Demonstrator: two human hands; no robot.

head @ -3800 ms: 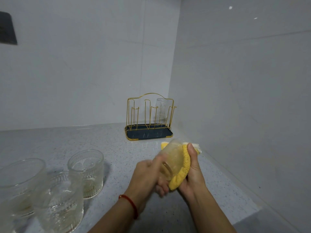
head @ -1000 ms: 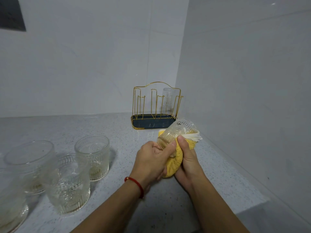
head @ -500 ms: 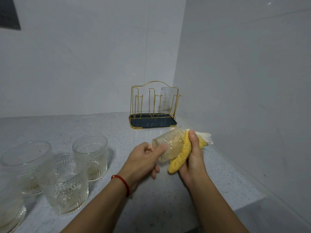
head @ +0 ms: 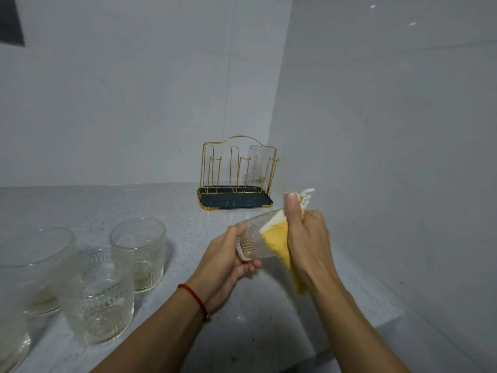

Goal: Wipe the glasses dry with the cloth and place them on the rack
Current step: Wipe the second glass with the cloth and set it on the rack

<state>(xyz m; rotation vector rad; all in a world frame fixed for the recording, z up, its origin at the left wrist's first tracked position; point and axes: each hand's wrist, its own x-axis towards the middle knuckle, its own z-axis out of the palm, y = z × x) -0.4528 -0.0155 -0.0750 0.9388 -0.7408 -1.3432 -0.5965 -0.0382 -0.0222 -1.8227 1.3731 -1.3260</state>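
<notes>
A ribbed clear glass [head: 252, 239] lies tilted on its side in mid-air above the counter. My left hand [head: 227, 261] grips its base end. My right hand [head: 306, 238] presses a yellow cloth [head: 279, 246] with a white edge against the glass's other end, thumb pointing up. A gold wire rack [head: 236, 173] on a dark blue tray stands in the far corner, with one glass [head: 256, 164] upside down on a right-hand prong. Three upright ribbed glasses stand at left: one [head: 138, 253] nearest my hands, one [head: 96, 300] in front, one [head: 35, 267] further left.
The speckled grey counter [head: 174, 211] runs from the rack to the near edge. White walls close the back and the right side. Part of another glass [head: 10, 348] shows at the bottom left corner. A dark panel [head: 10, 20] sits high on the left wall.
The glass has turned in my hands and my right thumb now points up over the cloth. My left hand has closed tighter around the glass's base.
</notes>
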